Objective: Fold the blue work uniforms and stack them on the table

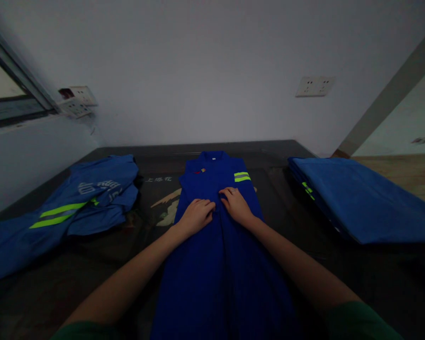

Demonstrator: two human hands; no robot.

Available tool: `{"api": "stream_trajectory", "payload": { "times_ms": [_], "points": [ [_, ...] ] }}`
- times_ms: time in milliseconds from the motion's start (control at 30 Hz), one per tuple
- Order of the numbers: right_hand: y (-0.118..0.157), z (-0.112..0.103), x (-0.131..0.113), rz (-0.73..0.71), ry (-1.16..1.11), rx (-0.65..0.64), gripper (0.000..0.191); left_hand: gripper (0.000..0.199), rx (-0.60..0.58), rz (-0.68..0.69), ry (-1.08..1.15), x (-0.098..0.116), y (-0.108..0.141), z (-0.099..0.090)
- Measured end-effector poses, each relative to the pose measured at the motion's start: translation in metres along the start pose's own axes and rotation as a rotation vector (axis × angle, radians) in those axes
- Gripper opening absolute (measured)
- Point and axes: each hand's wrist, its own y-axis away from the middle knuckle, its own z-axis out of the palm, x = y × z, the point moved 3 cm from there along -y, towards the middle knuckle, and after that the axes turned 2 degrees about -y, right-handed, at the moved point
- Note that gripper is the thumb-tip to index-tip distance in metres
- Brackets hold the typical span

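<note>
A bright blue work coverall (212, 181) lies lengthwise on the dark table, its collar at the far end and its legs running toward me. A yellow-and-grey reflective band crosses the sleeve at the right, and a small badge sits on the chest. At its waist, my left hand (198, 215) has its fingers curled and closed on the cloth. My right hand (235, 204) rests on the fabric just to the right, thumb and fingertips slightly apart. Both hands touch the coverall; the gap between them is small.
On the left of the dark table (269, 208) lies a crumpled blue work garment (102, 189) with reflective bands and lettering. A folded blue stack of clothing (361, 196) lies on the right. A wall with sockets (315, 87) stands behind the table; a window (14, 94) is at left.
</note>
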Motion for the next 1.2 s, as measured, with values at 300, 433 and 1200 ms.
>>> {"api": "stream_trajectory", "payload": {
  "times_ms": [300,433,1200],
  "points": [
    [0.007,-0.005,-0.010,0.115,0.276,0.026,0.052,0.009,-0.007,0.073,0.050,0.001,-0.001,-0.003],
    [0.008,-0.007,-0.009,0.157,0.286,0.058,0.057,0.014,0.067,0.032,0.064,0.001,0.000,-0.005],
    [-0.007,-0.043,0.049,0.147,0.002,-0.079,0.030,0.036,0.095,0.111,0.176,0.006,0.002,0.015]
  ]
}}
